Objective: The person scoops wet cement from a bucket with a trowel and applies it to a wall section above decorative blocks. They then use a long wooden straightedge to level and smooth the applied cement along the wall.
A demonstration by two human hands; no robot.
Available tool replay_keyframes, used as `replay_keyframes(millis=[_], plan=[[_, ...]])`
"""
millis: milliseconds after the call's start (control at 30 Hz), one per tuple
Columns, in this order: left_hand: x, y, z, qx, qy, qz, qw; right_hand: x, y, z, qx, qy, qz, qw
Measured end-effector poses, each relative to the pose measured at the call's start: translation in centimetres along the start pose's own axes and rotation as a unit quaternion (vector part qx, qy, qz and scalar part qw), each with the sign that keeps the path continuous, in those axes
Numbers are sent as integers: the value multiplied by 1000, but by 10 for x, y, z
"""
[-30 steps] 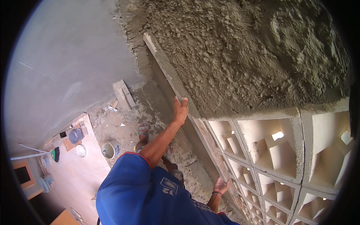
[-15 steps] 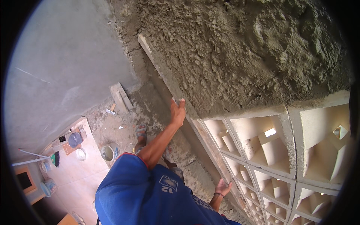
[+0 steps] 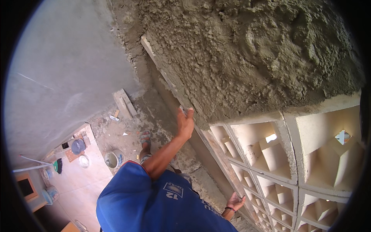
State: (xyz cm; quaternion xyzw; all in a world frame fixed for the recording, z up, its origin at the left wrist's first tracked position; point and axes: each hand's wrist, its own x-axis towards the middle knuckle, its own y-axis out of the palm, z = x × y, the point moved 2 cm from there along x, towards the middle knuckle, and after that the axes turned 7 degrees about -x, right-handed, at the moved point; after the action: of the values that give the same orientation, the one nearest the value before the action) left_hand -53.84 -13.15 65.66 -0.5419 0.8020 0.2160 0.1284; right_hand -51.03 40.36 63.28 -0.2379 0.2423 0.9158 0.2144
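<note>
A long, straight wooden board point(image 3: 218, 152) lies aslant along a wall face of rough wet mortar point(image 3: 232, 58). Its lower stretch runs beside the pale openwork blocks. My left hand point(image 3: 186, 124) grips it near the middle, thumb and fingers closed over its edge. Farther down the board, my right hand point(image 3: 234, 202), with a dark bracelet at the wrist, is closed around its edge with the palm turned up. Part of the board is hidden behind both hands.
Pale openwork blocks point(image 3: 266, 154) fill the wall at right. A smooth grey wall point(image 3: 69, 69) stands at left. Scrap boards point(image 3: 124, 103), a bucket point(image 3: 112, 159) and debris lie on the floor. Beyond are a dark basin point(image 3: 78, 145) and a green broom point(image 3: 57, 166).
Both hands have shifted slightly down and to the right in the view, still on the board. The openwork blocks appear a little farther left as my view moves.
</note>
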Motion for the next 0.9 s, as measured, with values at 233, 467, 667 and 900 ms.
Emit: replay_keyframes(millis=[233,467,667,900], plan=[[-14,5,5,13,-19,29,999,-19,6,31,-5,-21,2,1000],[-70,17,-31,15,-15,78,997,-22,-18,61,-17,-63,-16,998],[-95,4,-32,-39,-22,95,994,-18,-47,68,7,-30,45,999],[-42,-64,69,-166,-93,69,979,-30,-54,16,-44,8,-9,999]])
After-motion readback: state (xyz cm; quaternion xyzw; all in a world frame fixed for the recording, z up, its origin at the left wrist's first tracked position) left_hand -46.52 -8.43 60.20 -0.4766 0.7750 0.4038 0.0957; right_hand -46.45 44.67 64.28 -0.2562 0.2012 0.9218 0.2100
